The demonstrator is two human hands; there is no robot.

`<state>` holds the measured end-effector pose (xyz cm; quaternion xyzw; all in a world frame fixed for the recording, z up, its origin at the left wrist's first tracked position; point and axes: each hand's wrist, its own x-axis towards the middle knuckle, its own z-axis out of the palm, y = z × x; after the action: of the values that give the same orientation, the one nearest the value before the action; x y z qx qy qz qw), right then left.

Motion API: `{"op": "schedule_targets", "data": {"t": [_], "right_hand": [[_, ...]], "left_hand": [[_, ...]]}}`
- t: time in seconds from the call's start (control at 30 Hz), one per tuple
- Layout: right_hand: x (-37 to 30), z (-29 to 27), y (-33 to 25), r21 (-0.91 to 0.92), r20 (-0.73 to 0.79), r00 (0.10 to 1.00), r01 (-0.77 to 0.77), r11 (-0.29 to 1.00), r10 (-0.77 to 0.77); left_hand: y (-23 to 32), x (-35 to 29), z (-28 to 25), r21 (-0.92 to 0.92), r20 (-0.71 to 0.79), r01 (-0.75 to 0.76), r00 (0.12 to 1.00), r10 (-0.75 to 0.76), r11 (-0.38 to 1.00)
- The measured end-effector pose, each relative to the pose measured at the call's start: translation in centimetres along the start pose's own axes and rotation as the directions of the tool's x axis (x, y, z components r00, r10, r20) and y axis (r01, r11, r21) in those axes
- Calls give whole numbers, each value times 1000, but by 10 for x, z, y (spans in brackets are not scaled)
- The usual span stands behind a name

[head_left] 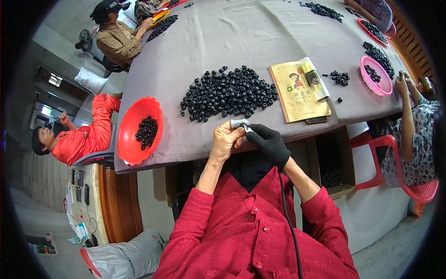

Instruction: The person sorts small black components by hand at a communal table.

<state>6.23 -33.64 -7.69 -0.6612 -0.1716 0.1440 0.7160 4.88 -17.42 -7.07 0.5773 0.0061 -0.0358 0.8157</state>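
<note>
My left hand [226, 141] is bare, with a silvery wrap [238, 123] round one finger. It is closed in a pinch over the table's near edge. My right hand [268, 144], in a black glove, is also pinched and meets the left fingertips. A small pale, pointed bit [248, 129] shows between the two hands; its kind is too small to tell. What the left fingers hold is hidden. Just beyond my hands lies a wide heap of small round black pieces [227, 93], many with a hole or hollow.
A red scalloped basin [124, 135] with black pieces stands at left. A yellow booklet [292, 93] lies right of the heap, with a phone-like dark object [317, 120] under its edge. Co-workers sit around the grey-clothed table [186, 51]; one's hands [403, 86] are near a pink basin [367, 83].
</note>
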Motion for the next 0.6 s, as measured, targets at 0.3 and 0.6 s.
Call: {"op": "schedule_targets", "data": {"t": [0.3, 0.6], "right_hand": [[-2, 1, 0, -7, 5, 1000, 4, 1000, -4], [-2, 1, -3, -112, 1, 999, 38, 993, -38]], "left_hand": [[0, -1, 0, -37, -2, 17, 1000, -17, 999], [1, -2, 1, -61, 60, 11, 998, -7, 998]]}}
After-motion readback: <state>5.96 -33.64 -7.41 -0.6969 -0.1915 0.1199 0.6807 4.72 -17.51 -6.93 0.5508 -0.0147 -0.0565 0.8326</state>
